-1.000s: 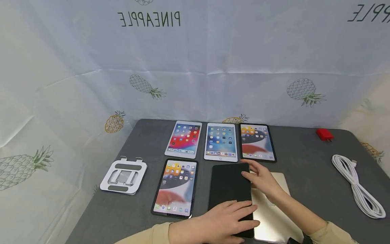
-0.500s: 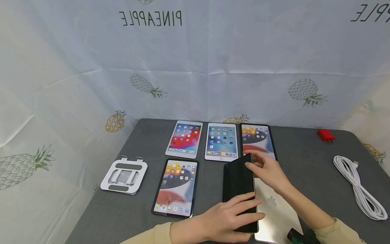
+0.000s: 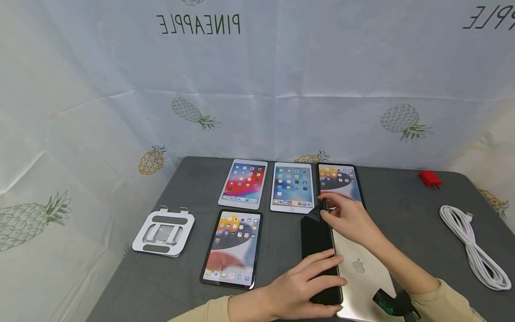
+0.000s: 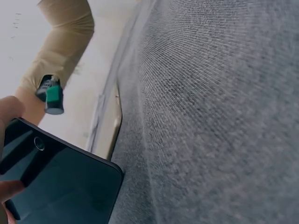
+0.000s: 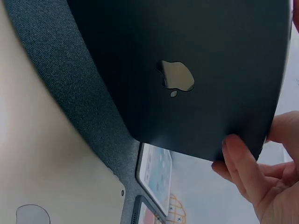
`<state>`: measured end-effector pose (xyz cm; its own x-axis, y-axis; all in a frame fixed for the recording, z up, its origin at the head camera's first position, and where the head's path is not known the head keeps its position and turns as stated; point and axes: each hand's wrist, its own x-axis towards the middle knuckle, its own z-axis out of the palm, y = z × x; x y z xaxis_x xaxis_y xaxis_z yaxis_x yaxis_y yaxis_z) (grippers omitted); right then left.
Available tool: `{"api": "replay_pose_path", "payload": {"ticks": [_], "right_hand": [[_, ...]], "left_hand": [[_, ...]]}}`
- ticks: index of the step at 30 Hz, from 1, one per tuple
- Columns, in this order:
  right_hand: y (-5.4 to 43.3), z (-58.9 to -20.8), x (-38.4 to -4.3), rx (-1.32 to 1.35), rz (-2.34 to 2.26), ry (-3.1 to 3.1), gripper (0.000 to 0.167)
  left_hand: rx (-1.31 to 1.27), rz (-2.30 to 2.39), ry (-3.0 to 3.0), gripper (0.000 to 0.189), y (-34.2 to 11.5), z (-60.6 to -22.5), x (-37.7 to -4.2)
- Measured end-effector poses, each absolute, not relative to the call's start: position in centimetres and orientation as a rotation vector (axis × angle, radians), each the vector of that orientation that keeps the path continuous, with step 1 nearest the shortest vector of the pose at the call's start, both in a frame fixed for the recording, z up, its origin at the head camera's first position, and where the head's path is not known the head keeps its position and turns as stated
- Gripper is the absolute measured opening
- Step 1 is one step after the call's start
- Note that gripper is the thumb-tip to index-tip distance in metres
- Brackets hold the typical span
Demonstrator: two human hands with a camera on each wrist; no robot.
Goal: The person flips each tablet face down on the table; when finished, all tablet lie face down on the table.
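A tablet with a dark blank screen (image 3: 315, 243) stands tilted on one long edge, its right side raised. In the right wrist view its dark back (image 5: 224, 107) bears a shiny apple logo. The left wrist view shows its screen side (image 4: 70, 182) with a round home button. My left hand (image 3: 299, 286) holds the near end, fingers over the raised edge. At the far corner my right hand (image 3: 350, 221) pinches the tablet between thumb and fingers. Beside it, a gold tablet (image 3: 364, 268) lies face down, its apple logo up, partly under my right forearm.
Several lit tablets lie face up: white ones (image 3: 242, 184) (image 3: 292, 188) and black-framed ones (image 3: 232, 248) (image 3: 341, 181). A white folding stand (image 3: 164, 230) sits left. At right are a red charger plug (image 3: 430, 179) and a coiled white cable (image 3: 474, 248).
The dark tablet has gone from lying nearly flat to tilting up steeply, its right edge raised. Both hands have moved with it, and more of the gold tablet shows.
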<state>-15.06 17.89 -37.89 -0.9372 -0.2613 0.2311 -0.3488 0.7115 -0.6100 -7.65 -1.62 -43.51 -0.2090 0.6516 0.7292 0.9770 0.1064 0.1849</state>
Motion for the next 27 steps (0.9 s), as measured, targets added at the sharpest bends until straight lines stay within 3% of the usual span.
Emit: {"api": "replay_pose_path", "payload": {"ticks": [8, 13, 27], "right_hand": [[17.4, -38.3, -15.4, 0.586, 1.043, -2.733, 0.034], [17.4, -39.3, -16.1, 0.580, 1.313, -2.745, 0.032], [15.9, -42.1, -17.5, 0.408, 2.122, -2.606, 0.055]], "left_hand": [[-1.553, -0.962, -1.894, 0.052, -2.4, -43.9, -7.7], [-1.533, -0.894, -1.848, 0.056, -3.1, -43.9, -7.9], [-1.502, -0.789, -1.802, 0.059, -5.1, -43.5, -8.4]]}}
